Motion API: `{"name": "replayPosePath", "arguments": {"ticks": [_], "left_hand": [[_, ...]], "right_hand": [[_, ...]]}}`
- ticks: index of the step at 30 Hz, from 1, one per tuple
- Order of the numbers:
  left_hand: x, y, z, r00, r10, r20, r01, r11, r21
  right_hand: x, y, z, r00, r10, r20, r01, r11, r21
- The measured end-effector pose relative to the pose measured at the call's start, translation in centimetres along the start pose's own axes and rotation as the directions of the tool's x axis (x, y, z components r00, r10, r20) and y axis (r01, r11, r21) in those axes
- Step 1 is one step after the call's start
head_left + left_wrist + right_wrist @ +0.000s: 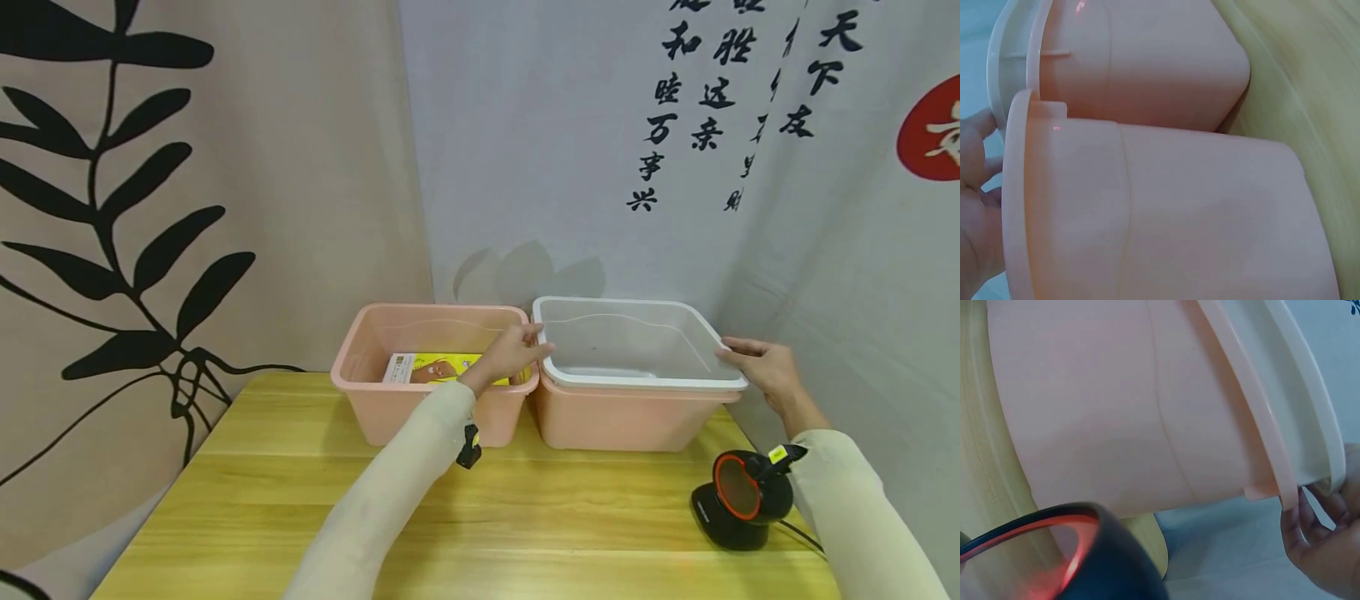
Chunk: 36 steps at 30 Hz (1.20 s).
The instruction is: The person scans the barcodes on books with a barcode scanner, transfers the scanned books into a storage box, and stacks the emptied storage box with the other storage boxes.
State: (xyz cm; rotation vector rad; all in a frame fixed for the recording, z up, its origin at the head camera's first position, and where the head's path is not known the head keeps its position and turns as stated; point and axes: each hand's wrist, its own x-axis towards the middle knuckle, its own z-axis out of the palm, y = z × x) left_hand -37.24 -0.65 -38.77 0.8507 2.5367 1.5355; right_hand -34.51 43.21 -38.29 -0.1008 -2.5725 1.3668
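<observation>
A white plastic bin (630,342) sits nested in a pink plastic bin (622,421), its rim standing above the pink one. My left hand (512,358) grips the white bin's left rim, reaching over a second pink bin (435,414). At the opposite end, my right hand (768,371) holds the white bin's right rim. The right wrist view shows its fingers (1300,528) tucked beneath that white rim (1329,425), close to the pink rim. Inside the left pink bin lies a yellow and white box (431,367), partly hidden by my left forearm.
Near the right forearm stands a black round device (742,497) with an orange-red ring and a cable. Both bins rest at the back of the wooden table (465,533), against hanging cloths (525,167) with a plant print and writing.
</observation>
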Motion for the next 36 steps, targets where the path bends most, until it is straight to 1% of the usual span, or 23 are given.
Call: {"name": "replayPosePath", "arguments": {"ticks": [3,7,11,13,17,19,21,22,25,28,30,34,36], "left_hand": [[-0.2,0.1,0.2,1.0,-0.003,-0.006,0.003,1.0,0.003],[-0.5,0.2,0.3,1.0,0.004,-0.012,-0.004,1.0,0.004],[-1.0,0.2,0.1,1.0,0.003,-0.003,-0.003,1.0,-0.008],[-1.4,0.3,-0.2,1.0,-0.005,-0.005,0.005,1.0,0.001],[-2.3,0.7,-1.0,1.0,-0.011,-0.021,0.011,0.999,0.032],[-2.8,1.1,-1.4,1.0,0.003,-0.026,-0.002,0.999,0.044],[-3.4,1.4,-2.0,0.999,0.022,-0.026,-0.021,0.998,0.052],[-3.7,1.6,-2.2,0.999,0.032,-0.026,-0.03,0.998,0.064],[-4.6,1.8,-3.1,0.996,0.09,-0.03,-0.086,0.989,0.117],[-6.2,2.0,-3.8,0.992,0.126,-0.034,-0.115,0.968,0.222],[-7.6,2.1,-4.3,0.989,0.14,-0.043,-0.122,0.948,0.294],[-10.9,2.4,-4.8,0.982,0.166,-0.087,-0.112,0.893,0.436],[-12.5,2.3,-5.0,0.973,0.201,-0.113,-0.119,0.856,0.504]], "right_hand": [[-0.1,-0.1,0.0,1.0,0.003,0.005,-0.003,1.0,-0.014],[-0.5,-0.4,-0.2,1.0,-0.003,0.007,0.003,1.0,-0.005],[-0.8,-1.0,-0.5,0.999,-0.027,-0.028,0.029,0.997,0.068],[-1.0,-1.5,-0.8,0.998,-0.047,-0.049,0.051,0.995,0.083],[-1.5,-2.8,-1.2,0.995,-0.076,-0.071,0.078,0.997,0.029],[-1.9,-3.6,-1.3,0.994,-0.088,-0.072,0.087,0.996,-0.006],[-2.4,-4.6,-1.2,0.993,-0.101,-0.059,0.101,0.995,-0.008],[-2.7,-5.1,-1.1,0.993,-0.111,-0.047,0.111,0.994,0.002],[-3.7,-6.4,-0.6,0.989,-0.148,-0.007,0.148,0.987,0.058],[-5.0,-7.5,0.1,0.982,-0.185,0.032,0.18,0.977,0.118],[-5.9,-8.1,0.7,0.978,-0.204,0.055,0.196,0.973,0.126],[-8.4,-9.4,2.0,0.964,-0.259,0.066,0.257,0.966,0.039],[-9.8,-10.0,2.7,0.955,-0.289,0.071,0.291,0.957,-0.016]]}}
